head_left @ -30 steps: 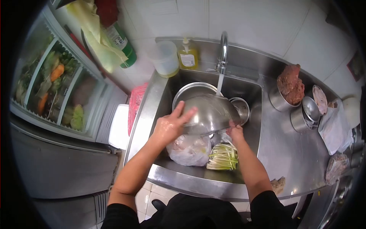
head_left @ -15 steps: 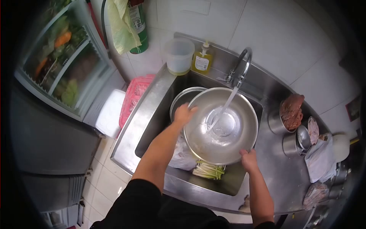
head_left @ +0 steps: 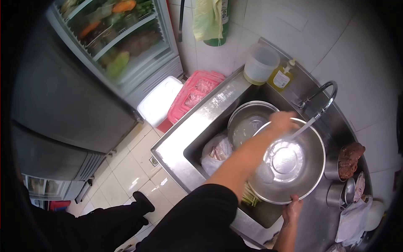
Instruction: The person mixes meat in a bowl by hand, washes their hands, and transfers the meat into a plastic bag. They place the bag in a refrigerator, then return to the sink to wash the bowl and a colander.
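A large stainless steel mixing bowl (head_left: 308, 176) is tilted over the sink (head_left: 189, 153), with water from the faucet (head_left: 335, 90) running into it. My right hand (head_left: 293, 208) grips the bowl's near rim. Smeared by motion, my left hand (head_left: 284, 122) is over the bowl's far rim by the water stream; its fingers cannot be made out. A second metal bowl (head_left: 237, 122) rests in the sink behind the first. A plastic bag with pale contents (head_left: 217, 153) lies at the sink's left side. Partly hidden under the bowl is a bunch of green stalks (head_left: 250, 195).
A plastic tub (head_left: 261, 63) and a soap bottle (head_left: 282, 77) stand behind the sink. Raw meat in a metal pot (head_left: 350, 161) and a white bag (head_left: 352, 220) are at right. Left are a red lid (head_left: 194, 97), a fridge (head_left: 130, 46) and a person's dark-clothed leg (head_left: 113, 218).
The view has swung left, so the sink appears farther right. My left hand has moved from the bowl's left rim to its far rim. The right hand still holds the near rim.
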Demonstrator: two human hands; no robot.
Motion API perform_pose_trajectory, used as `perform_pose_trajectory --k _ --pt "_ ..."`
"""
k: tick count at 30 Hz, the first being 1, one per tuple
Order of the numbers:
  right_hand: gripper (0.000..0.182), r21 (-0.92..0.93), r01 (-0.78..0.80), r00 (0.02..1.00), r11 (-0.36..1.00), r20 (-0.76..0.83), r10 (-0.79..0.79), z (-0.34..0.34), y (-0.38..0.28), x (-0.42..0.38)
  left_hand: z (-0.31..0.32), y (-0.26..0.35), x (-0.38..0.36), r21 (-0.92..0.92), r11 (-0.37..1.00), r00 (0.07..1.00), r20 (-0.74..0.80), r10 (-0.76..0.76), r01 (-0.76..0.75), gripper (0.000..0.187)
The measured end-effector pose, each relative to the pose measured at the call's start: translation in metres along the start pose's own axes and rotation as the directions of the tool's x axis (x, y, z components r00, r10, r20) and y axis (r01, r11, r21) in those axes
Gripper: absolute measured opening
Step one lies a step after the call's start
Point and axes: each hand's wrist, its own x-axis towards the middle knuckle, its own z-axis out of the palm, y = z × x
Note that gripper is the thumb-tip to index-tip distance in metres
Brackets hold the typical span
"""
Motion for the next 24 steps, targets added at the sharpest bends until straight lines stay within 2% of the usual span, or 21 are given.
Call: perform_pose_trajectory --k 1,2,3,4,5,6,7,8,10,11,12,13,14,16,17,18,19,20,21,23,24 --pt "0.043 0.039 -0.019 0.999 0.999 -0.028 0.020 0.007 -0.003 0.001 -0.006 -0.036 -0.023 -0.181 0.970 0.987 0.010 -0.162 0.161 0.050" --pt "0.043 0.077 -0.038 0.998 0.996 -0.053 0.043 0.019 -0.006 0.003 0.022 -0.092 -0.026 -0.158 0.922 0.924 0.211 -0.318 0.354 0.056" --pt "0.042 0.119 -0.060 0.996 0.991 -0.066 0.068 0.031 -0.004 0.006 0.024 -0.104 -0.057 -0.312 0.845 0.851 0.450 -0.272 0.435 0.056" --pt "0.042 0.129 -0.032 0.998 0.991 -0.049 0.039 0.039 -0.001 0.012 0.024 -0.115 -0.090 -0.395 0.714 0.711 0.673 -0.203 0.578 0.056" --pt "0.042 0.141 -0.008 1.000 0.990 -0.023 0.011 0.049 0.004 0.022 0.024 -0.125 -0.122 -0.370 0.589 0.533 0.837 -0.125 0.719 0.057" --pt "0.042 0.157 0.014 1.000 0.988 0.001 -0.014 0.059 0.011 0.032 0.031 -0.120 -0.140 -0.407 0.370 0.498 0.844 -0.196 0.835 0.056" --pt "0.048 0.115 -0.036 0.999 0.993 0.023 0.034 0.059 0.017 0.044 0.042 -0.119 -0.147 -0.477 0.248 0.524 0.831 -0.186 0.843 0.059" --pt "0.051 0.088 0.031 0.997 0.996 0.070 -0.037 0.063 0.023 0.056 0.045 -0.122 -0.152 -0.538 0.122 0.551 0.816 -0.175 0.834 0.063" --pt "0.059 0.042 0.179 0.973 0.983 0.142 -0.184 0.065 0.035 0.073 0.005 -0.080 -0.167 -0.663 0.270 0.710 0.596 -0.374 0.699 0.069" --pt "0.064 -0.345 0.489 0.871 0.801 0.146 -0.468 0.064 0.041 0.082 -0.006 -0.059 -0.170 -0.682 0.369 0.767 0.479 -0.426 0.631 0.073" --pt "0.070 -0.672 0.619 0.701 0.407 0.239 -0.672 0.063 0.046 0.089 0.005 -0.065 -0.173 -0.609 0.618 0.863 0.274 -0.425 0.498 0.074" --pt "0.079 -0.843 0.535 0.555 -0.052 0.397 -0.731 0.059 0.066 0.103 0.003 -0.060 -0.179 -0.547 0.694 0.880 0.217 -0.423 0.468 0.076" --pt "0.080 -0.890 0.441 0.664 -0.112 0.408 -0.627 0.075 0.060 0.099 0.001 -0.054 -0.185 -0.474 0.762 0.894 0.159 -0.419 0.441 0.079" --pt "0.086 -0.904 0.295 0.836 -0.309 0.401 -0.375 0.109 0.044 0.088 -0.038 -0.022 -0.205 -0.472 0.668 0.814 0.252 -0.523 0.576 0.084" --pt "0.083 -0.948 0.231 0.859 -0.220 0.305 -0.411 0.137 0.035 0.072 -0.043 -0.014 -0.213 -0.486 0.632 0.791 0.270 -0.549 0.604 0.085" --pt "0.081 -0.939 0.216 0.900 -0.269 0.298 -0.317 0.156 0.041 0.073 -0.028 -0.027 -0.214 -0.544 0.602 0.795 0.237 -0.558 0.585 0.083" --pt "0.077 -0.940 0.336 0.885 0.055 0.295 -0.359 0.173 0.066 0.094 -0.011 -0.041 -0.215 -0.599 0.568 0.794 0.205 -0.572 0.564 0.082" --pt "0.077 -0.848 0.529 0.849 -0.041 0.528 0.022 0.194 0.065 0.089 -0.007 -0.045 -0.216 -0.646 0.536 0.799 0.202 -0.566 0.543 0.074" --pt "0.073 -0.889 0.394 0.918 0.234 0.371 -0.138 0.222 0.061 0.061 -0.005 -0.048 -0.215 -0.692 0.499 0.802 0.197 -0.563 0.521 0.067" --pt "0.071 -0.650 0.672 0.718 0.356 0.690 -0.093 0.232 0.092 0.066 -0.013 -0.054 -0.207 -0.739 0.447 0.803 0.209 -0.559 0.504 0.054" --pt "0.071 -0.617 0.654 0.653 0.437 0.752 0.085 0.222 0.088 0.062 -0.021 -0.058 -0.205 -0.744 0.430 0.797 0.224 -0.560 0.511 0.048"
